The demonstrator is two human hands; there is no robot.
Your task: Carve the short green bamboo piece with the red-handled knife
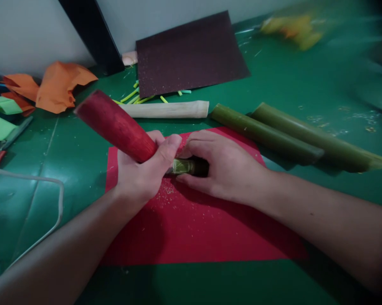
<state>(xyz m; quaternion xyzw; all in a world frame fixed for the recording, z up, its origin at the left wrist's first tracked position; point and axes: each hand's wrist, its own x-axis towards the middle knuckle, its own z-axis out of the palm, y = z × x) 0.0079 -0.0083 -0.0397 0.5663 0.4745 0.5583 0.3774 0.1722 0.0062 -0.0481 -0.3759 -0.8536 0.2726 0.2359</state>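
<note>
My left hand (143,169) is closed around the lower end of a red tube (114,123), which tilts up to the left and has a slanted top. It looks like coloured bamboo, though I cannot be sure. Between my hands lies a short piece of green bamboo (183,166) with pale lines cut into its surface. The fingers and thumb of my right hand (213,163) curve around its right part. My left thumb is close to the bamboo's left end, which is hidden. Beneath both hands is a red sheet (210,228) sprinkled with fine pale shavings.
Two green bamboo lengths (267,133) lie at the right, with a peeled pale length (172,109) behind my hands. A dark sheet (191,55) partly covers thin green strips. Crumpled orange paper (60,84) sits at the back left. A white cable (61,199) crosses the green table (29,224).
</note>
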